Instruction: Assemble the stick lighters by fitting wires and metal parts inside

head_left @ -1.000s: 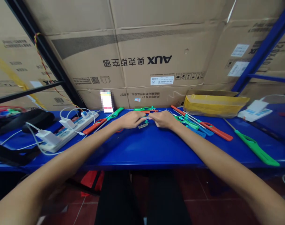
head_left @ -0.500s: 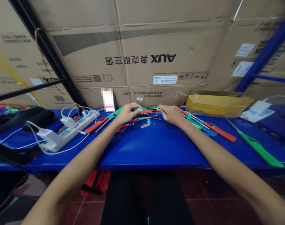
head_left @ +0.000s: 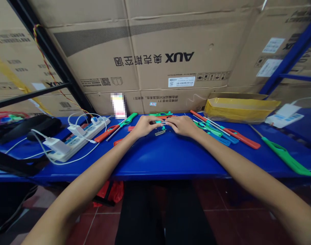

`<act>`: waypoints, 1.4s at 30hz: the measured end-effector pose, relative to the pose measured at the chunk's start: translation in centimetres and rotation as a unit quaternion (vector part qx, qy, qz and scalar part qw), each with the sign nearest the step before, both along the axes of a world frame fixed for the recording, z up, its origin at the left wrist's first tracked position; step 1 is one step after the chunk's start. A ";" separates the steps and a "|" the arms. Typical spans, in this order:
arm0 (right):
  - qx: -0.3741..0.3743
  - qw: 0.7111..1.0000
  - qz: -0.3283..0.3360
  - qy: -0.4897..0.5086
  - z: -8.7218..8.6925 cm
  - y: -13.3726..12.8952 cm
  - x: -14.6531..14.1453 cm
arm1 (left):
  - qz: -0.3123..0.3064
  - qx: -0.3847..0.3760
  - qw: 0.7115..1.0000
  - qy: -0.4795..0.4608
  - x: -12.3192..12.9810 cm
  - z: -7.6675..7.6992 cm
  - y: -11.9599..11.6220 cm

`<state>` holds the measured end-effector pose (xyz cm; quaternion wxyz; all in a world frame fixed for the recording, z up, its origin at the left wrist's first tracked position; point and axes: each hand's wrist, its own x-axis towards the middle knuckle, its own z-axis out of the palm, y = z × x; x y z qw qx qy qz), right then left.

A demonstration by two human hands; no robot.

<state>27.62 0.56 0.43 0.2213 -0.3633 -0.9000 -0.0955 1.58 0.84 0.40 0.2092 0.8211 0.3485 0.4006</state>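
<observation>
My left hand [head_left: 147,126] and my right hand [head_left: 180,125] meet fingertip to fingertip over the back of the blue table. Between the left thumb and fingers is a small teal piece [head_left: 158,121]. My right fingertips pinch something at its other end, too small and covered to name. Just below the fingers lie a small green part [head_left: 163,128] and a small grey metal piece [head_left: 160,133]. Behind the hands lies a green lighter casing [head_left: 160,114]. Red casing parts [head_left: 118,142] show beside my left forearm, partly hidden by it.
Long-necked lighters lie about: a red one [head_left: 243,139], a green one [head_left: 286,156], and a red and green pair [head_left: 106,133] at left. A white power strip [head_left: 78,141], a phone [head_left: 119,106] and a yellow-taped carton [head_left: 240,109] stand on the blue table [head_left: 170,160]. Cardboard backs it.
My hands have come together from a gap apart, the right moving left and the left slightly right. The view has shifted slightly. The table's lighters appear unmoved.
</observation>
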 end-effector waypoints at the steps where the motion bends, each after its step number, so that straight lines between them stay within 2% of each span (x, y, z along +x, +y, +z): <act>1: 0.000 1.000 -0.002 0.000 0.1 -0.1 0.0 | 0.004 0.007 1.000 0.005 0.0 0.0 0.0; 12: 0.010 1.000 -0.007 -0.020 -0.2 -0.8 0.1 | 0.018 0.024 0.998 0.063 0.3 -0.3 -0.6; 16: 0.018 1.000 -0.010 -0.023 0.0 -0.8 0.2 | 0.032 0.024 0.998 0.057 0.3 -0.5 -0.6; 23: 0.006 1.000 -0.004 -0.012 0.3 -0.9 0.2 | -0.008 0.033 0.997 0.069 0.3 -0.2 -0.6; 26: -0.019 0.999 -0.017 0.019 0.4 -0.2 0.7 | -0.007 0.048 0.996 0.071 0.2 0.0 -0.5; 29: -0.060 0.991 -0.041 0.110 0.9 0.7 1.6 | 0.007 0.055 0.997 0.059 0.0 0.0 -0.3; 32: -0.091 0.963 0.007 0.254 1.6 1.2 2.2 | 0.029 0.018 0.999 0.019 -0.1 -0.3 -0.2; 35: -0.171 0.899 0.090 0.394 2.2 0.8 2.0 | 0.041 -0.032 0.998 -0.026 0.0 -0.6 -0.1; 38: -0.250 0.847 0.129 0.450 2.2 0.1 1.1 | 0.046 -0.038 0.998 -0.037 0.3 -0.7 -0.1; 42: -0.289 0.805 0.145 0.498 1.8 -0.6 -0.4 | 0.054 0.017 0.997 -0.043 0.7 -0.5 -0.4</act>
